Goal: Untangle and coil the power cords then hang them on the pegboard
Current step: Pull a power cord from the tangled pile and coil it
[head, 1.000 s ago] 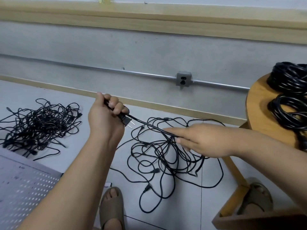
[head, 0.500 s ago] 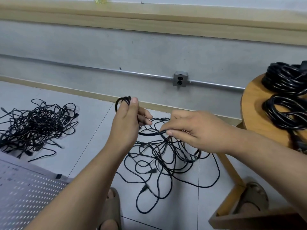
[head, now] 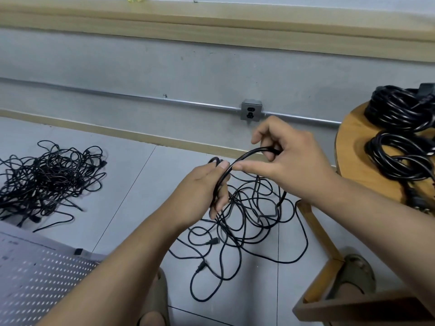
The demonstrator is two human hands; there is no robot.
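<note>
Gripping looped cord point(head: 249, 153) in left hand point(head: 200, 194), pinching its arc with right hand point(head: 294, 165), centre frame; loose tangle point(head: 244, 222) on floor point(head: 131, 184) beneath

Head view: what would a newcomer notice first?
At centre, the left hand grips a thin black power cord and the right hand pinches it, so it arcs above a loose black cord tangle on the grey floor. A denser black cord heap lies far left; neat black coils sit on the round wooden table at right.
</note>
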